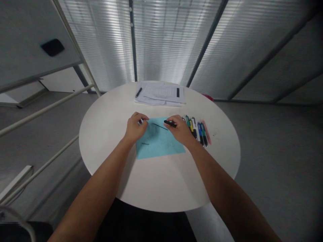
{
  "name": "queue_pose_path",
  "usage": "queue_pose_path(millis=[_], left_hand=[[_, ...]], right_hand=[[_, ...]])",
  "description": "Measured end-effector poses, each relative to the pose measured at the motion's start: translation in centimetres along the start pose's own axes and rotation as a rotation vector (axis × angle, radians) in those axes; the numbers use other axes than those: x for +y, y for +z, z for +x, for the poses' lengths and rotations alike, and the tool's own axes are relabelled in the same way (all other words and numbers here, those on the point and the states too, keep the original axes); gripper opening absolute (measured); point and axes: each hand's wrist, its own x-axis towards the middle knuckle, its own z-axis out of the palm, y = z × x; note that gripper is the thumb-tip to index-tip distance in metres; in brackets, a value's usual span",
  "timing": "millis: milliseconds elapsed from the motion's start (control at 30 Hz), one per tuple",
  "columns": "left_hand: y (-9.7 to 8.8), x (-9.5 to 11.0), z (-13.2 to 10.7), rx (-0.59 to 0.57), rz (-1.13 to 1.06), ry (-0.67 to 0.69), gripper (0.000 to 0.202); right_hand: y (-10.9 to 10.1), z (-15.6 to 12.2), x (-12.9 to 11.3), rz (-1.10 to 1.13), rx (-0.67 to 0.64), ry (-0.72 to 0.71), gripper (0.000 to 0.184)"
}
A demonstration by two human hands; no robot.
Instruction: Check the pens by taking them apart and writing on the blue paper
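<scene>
Forearms reach up from the bottom edge. Right hand has fingers clamped on a black pen mid-frame; left hand curls its fingers in, can't tell if they're gripping. Looks like pen-handling; next move probably wants a light pinch for that thin rod.

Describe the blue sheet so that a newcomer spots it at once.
Find the round white table. Nearer the person than the white papers, partly hidden by the left hand and right hand, lies the blue sheet. Its light-blue colour sets it apart from those papers.
</scene>
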Motion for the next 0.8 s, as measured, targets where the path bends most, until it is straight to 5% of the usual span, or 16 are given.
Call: queue_pose_path(millis=[367, 800], left_hand=[[0.3, 0.4, -0.4, -0.216, -0.009, 0.114, 0.012], [0.3, 0.7, -0.5, -0.351, -0.053, 0.072, 0.017]], right_hand=[[0.4, -0.2, -1.0, 0.345, -0.107, 0.131, 0.022], [-0.1, -0.3, -1.8, 0.327, -0.203, 0.147, 0.023]])
